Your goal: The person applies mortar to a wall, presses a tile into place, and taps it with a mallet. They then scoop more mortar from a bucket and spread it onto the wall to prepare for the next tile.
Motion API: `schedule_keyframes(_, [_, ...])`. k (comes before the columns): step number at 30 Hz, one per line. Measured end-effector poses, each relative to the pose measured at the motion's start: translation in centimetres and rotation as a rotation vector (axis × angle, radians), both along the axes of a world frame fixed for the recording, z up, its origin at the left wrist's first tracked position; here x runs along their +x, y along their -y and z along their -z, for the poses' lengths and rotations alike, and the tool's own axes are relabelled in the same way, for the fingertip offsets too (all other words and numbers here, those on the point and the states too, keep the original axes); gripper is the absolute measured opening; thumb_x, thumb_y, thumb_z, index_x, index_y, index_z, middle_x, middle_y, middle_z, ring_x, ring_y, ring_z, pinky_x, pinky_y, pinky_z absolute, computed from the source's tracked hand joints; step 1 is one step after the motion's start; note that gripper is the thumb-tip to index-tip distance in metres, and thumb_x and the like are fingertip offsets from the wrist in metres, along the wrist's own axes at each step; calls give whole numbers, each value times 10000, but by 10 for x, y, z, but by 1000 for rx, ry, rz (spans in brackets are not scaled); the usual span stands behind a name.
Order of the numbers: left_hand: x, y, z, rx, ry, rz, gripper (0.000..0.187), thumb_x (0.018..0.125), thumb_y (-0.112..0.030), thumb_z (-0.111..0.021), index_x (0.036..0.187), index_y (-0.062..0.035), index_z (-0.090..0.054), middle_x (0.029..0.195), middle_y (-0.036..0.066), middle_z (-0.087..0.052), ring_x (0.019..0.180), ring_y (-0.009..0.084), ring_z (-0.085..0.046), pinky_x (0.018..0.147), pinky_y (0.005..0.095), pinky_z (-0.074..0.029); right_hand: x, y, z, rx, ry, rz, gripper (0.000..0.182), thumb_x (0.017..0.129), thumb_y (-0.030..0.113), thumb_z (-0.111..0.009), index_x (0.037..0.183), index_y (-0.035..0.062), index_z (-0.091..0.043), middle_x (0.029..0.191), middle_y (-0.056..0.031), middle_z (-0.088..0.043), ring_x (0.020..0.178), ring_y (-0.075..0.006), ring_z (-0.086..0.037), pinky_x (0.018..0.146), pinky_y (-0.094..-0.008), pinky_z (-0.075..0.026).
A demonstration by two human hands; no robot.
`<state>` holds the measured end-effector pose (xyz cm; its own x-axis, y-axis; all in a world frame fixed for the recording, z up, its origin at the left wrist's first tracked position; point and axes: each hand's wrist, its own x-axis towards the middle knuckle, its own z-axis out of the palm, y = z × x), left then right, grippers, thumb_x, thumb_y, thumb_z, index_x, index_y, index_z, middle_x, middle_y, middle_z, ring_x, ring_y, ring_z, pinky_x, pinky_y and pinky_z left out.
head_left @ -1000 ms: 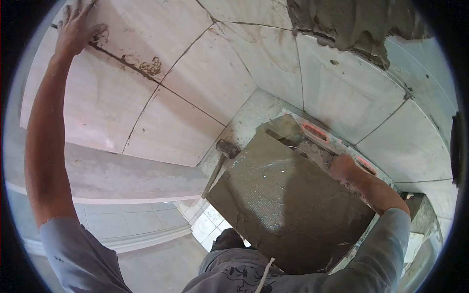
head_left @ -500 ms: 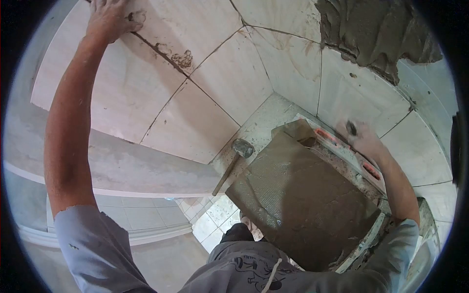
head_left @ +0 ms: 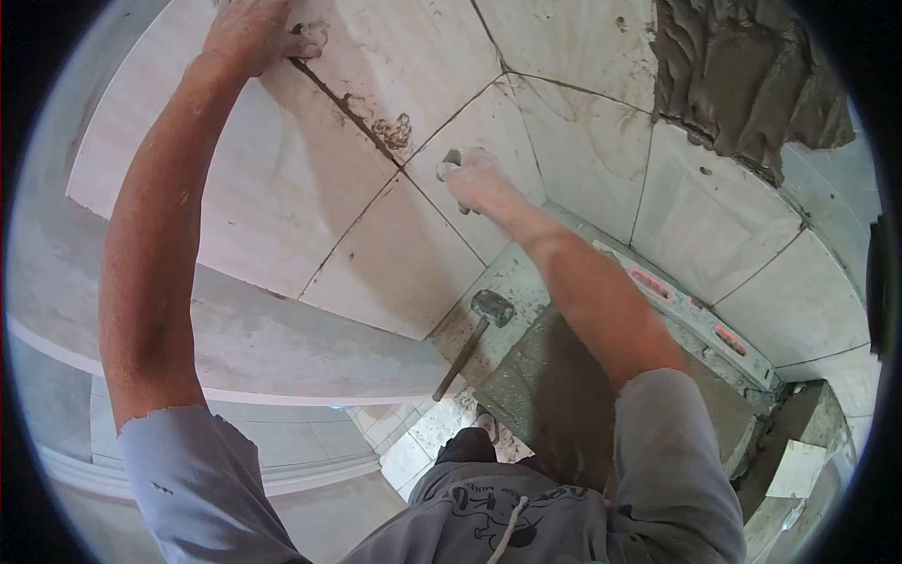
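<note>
My left hand [head_left: 252, 36] lies against the upper wall tile [head_left: 376, 66] at the top left, its thumb spread near the dark joint. Part of its fingers is cut off by the view's edge. Closer to the corner, my right hand [head_left: 477, 180] is closed around a small grey object [head_left: 451, 162] whose kind I cannot make out. This hand is in front of the corner-side tile [head_left: 498, 122], close to the joint crossing. Below it, a mallet [head_left: 492, 307] with a dark head lies on the ledge.
A mortar-covered slab [head_left: 536, 385] lies under my right arm. Along the right wall's foot rests a spirit level [head_left: 695, 315] with orange-red openings. Thick wet mortar [head_left: 742, 80] coats the upper right wall. A pale rectangular piece [head_left: 797, 469] sits at lower right.
My right hand has swung left from above the spirit level to the left wall's tiles. My left hand stays on the upper tile. The view has shifted slightly.
</note>
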<state>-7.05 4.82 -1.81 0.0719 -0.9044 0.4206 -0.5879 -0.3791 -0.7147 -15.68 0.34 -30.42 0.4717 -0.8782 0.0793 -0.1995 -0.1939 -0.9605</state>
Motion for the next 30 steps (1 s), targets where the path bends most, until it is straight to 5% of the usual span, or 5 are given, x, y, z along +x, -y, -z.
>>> schedule_keyframes(8, [13,-5,5,-32,0,136,1074,663,-379,-841,1508,-118,-232,1570,238,-12,1456,394,37,1198,500,-55,36,5,21,67,146,125,268,818,260,-566,838,12,-668,770,-229,-666,790,-328,-672,767,-406,-513])
schedule_keyframes(10, [16,-4,5,-46,36,185,1071,653,-383,-846,1502,-115,-252,1568,242,-31,1456,396,25,1198,498,-55,37,1,18,130,253,132,245,897,228,-549,837,14,-652,580,-36,-496,487,-141,-490,465,-318,-411])
schedule_keyframes(20, [26,-2,5,-40,32,195,1081,636,-408,-850,1498,-110,-269,1566,246,-52,1456,402,5,1196,495,-58,65,23,31,-38,169,175,207,830,178,-572,743,-6,-606,583,-43,-507,478,-152,-472,450,-325,-389])
schedule_keyframes(30, [27,-7,6,-76,32,283,1048,617,-369,-863,1475,-101,-323,1559,256,-87,1453,408,-39,1196,482,-80,68,29,4,188,144,148,235,789,123,-555,578,21,-535,509,-39,-476,416,-150,-431,402,-343,-317])
